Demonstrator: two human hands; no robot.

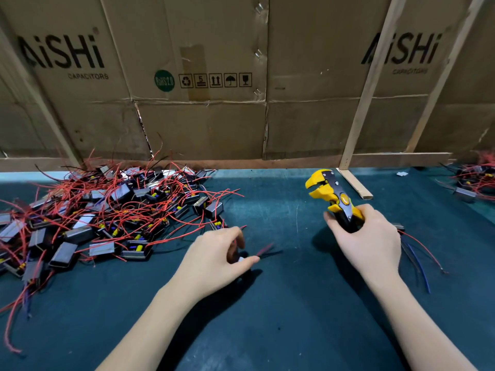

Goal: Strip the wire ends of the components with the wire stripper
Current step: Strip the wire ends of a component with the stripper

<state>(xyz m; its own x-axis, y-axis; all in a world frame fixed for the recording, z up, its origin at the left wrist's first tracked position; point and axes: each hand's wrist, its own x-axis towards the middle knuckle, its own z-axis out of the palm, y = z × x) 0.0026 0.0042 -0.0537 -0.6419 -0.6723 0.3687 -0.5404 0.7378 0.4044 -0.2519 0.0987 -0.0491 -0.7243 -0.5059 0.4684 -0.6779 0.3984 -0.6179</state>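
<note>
**Getting a wire ready for the stripper**

My right grip (367, 242) is wrapped tight round the handles of the yellow wire stripper (330, 195). The tool's long body runs up and away from this grip, leaning a little toward my left side. Its yellow mouth is open at the far end, with no wire in it.

My left grip (218, 257) is curled round a small component (240, 259), mostly hidden under the fingers. It sits low, on or just above the green desk (281, 303); I cannot tell which. Its red and dark wire ends (266, 249) poke out toward my right grip. They lie nearly flat and look blurry.

So the wire ends are to the left of the stripper and nearer to me than its mouth. I think the next move must bring the mouth and the wire tips together.

Farther out, past my left grip, lies a big pile of components (101, 210). Behind my right grip, loose wires (417, 253) lie on the desk.
</note>
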